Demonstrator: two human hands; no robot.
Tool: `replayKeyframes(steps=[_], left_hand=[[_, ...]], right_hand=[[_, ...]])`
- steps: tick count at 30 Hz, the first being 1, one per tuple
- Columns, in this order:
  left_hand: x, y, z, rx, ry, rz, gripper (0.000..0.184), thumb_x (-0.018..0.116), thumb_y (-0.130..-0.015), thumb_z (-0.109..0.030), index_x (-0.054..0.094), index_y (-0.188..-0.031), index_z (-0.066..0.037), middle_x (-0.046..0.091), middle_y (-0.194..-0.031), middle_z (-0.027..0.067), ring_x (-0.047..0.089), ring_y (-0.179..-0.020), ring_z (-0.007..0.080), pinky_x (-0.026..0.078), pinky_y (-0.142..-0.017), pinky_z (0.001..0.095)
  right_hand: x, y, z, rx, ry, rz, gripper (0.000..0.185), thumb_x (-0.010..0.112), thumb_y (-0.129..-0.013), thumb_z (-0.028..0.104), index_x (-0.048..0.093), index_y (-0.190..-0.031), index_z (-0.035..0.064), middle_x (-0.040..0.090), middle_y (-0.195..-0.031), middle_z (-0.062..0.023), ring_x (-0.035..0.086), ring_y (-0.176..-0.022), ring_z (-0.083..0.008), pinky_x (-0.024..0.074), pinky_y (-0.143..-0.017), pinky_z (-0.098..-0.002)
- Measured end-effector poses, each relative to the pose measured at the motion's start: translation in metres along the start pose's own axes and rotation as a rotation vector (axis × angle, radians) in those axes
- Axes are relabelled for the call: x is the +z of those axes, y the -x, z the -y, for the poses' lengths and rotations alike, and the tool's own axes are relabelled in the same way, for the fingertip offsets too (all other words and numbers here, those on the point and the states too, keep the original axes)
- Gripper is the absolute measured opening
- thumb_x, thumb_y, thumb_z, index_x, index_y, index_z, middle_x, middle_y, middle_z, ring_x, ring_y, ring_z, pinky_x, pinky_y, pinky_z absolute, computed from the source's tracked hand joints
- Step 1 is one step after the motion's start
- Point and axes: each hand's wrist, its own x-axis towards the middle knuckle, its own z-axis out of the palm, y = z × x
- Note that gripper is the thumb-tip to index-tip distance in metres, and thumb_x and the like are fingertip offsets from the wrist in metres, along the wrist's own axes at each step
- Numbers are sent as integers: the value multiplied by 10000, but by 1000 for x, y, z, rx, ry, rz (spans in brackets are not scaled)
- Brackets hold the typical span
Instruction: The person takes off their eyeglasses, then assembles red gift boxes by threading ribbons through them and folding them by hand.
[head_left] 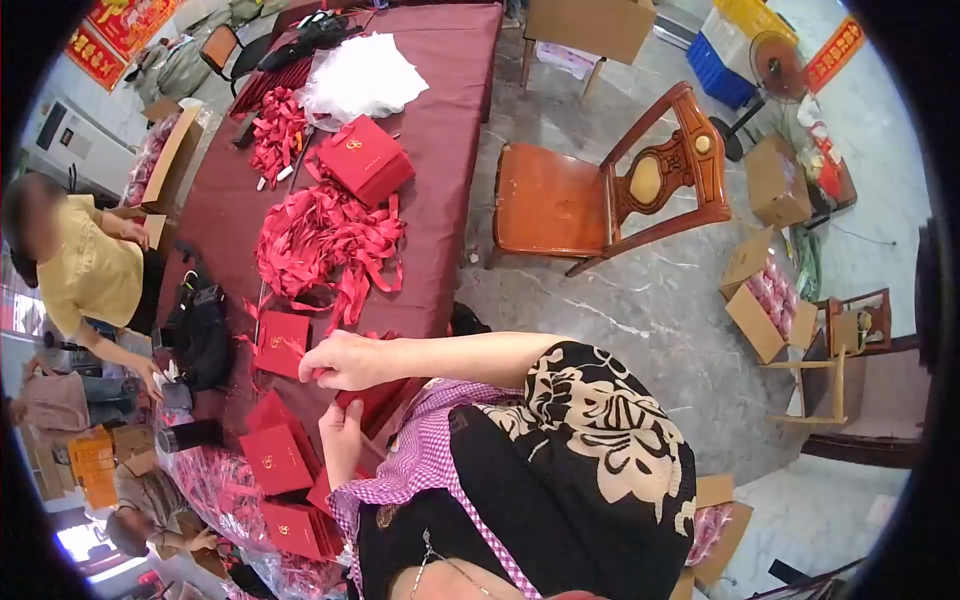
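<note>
My right hand [345, 361] is closed in a pinch over the table's near side, beside a red gift bag [282, 343] with a gold logo. Whatever is between its fingertips is too small to make out. Just below it, my left hand [341, 436] is closed with its thumb on a red gift bag [372, 408], partly hidden by my right wrist and the checked apron. A tangled heap of red ribbons [325, 243] lies beyond my hands. More red gift bags [275, 458] with gold logos lie close to my left hand.
A dark red cloth covers the table [445, 130]. On it are stacked red bags [367, 160] and white plastic [365, 80]. A wooden chair [550, 198] stands right, with open cartons [768, 300] farther off. A person in yellow [95, 260] is across the table.
</note>
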Motion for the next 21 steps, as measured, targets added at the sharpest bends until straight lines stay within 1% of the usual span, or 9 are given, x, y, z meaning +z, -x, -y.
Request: replayKeyframes(steps=[4,12,14,16,17,18,19,20,21], left_hand=[[4,0,-1,23,101,-47,261,549,-918,-48,577,-1166,29,639,-1010,3,554,-897,92,443,-811,250],[-4,-1,10,-126,332,-202,103,564,-927,-117,618,-946,-32,625,-867,12,560,-767,78,453,-659,253],[-6,-8,8,-203,624,-373,66,571,-920,-103,606,-937,-51,615,-810,-19,552,-729,72,458,-671,241],[-18,-7,11,-277,704,-413,115,625,-895,-212,569,-868,-115,586,-757,-27,433,-421,54,281,-326,214],[-22,-13,33,-286,718,-430,161,650,-878,-273,572,-880,-133,595,-755,-22,356,-346,55,168,-264,229],[-23,-10,11,-313,718,-472,190,664,-868,-289,577,-895,-123,594,-757,-31,359,-368,51,181,-285,235],[-29,-8,20,-227,838,-415,197,675,-863,-252,601,-953,-93,618,-841,-21,506,-530,64,359,-407,222],[-21,-17,30,-116,946,-531,238,678,-861,-199,608,-1035,-52,633,-961,3,586,-795,104,469,-676,258],[-19,-14,23,-128,994,-540,244,664,-866,-144,604,-1075,-33,630,-1043,37,577,-971,146,442,-886,323]], right_hand=[[-2,-2,6,-174,239,-188,138,586,-749,54,632,-867,108,648,-787,-45,615,-823,-232,405,-784,-387],[-20,-9,-2,-129,291,-214,146,613,-803,148,652,-944,152,650,-797,-41,615,-837,-231,360,-811,-414],[-34,-13,-3,-230,315,-359,158,632,-771,129,653,-923,92,654,-833,-110,629,-837,-278,457,-751,-437],[-46,-6,-5,-124,296,-422,209,633,-766,53,647,-971,15,659,-904,-154,648,-818,-297,516,-754,-371],[-49,6,-15,56,146,-435,241,615,-818,82,618,-1046,5,656,-969,-135,635,-869,-245,509,-773,-352],[-45,16,-29,244,8,-419,277,597,-870,112,590,-1121,-6,653,-1033,-116,622,-919,-192,503,-792,-333],[-48,26,-31,253,-65,-414,345,575,-898,128,535,-1212,-6,626,-1107,-105,593,-992,-172,489,-835,-309],[-47,34,-18,528,-422,-363,375,550,-915,139,500,-1261,0,597,-1169,-103,589,-1030,-187,475,-879,-302],[-39,51,-45,460,-484,-326,387,525,-930,141,473,-1287,2,584,-1191,-102,578,-1047,-177,473,-879,-298]])
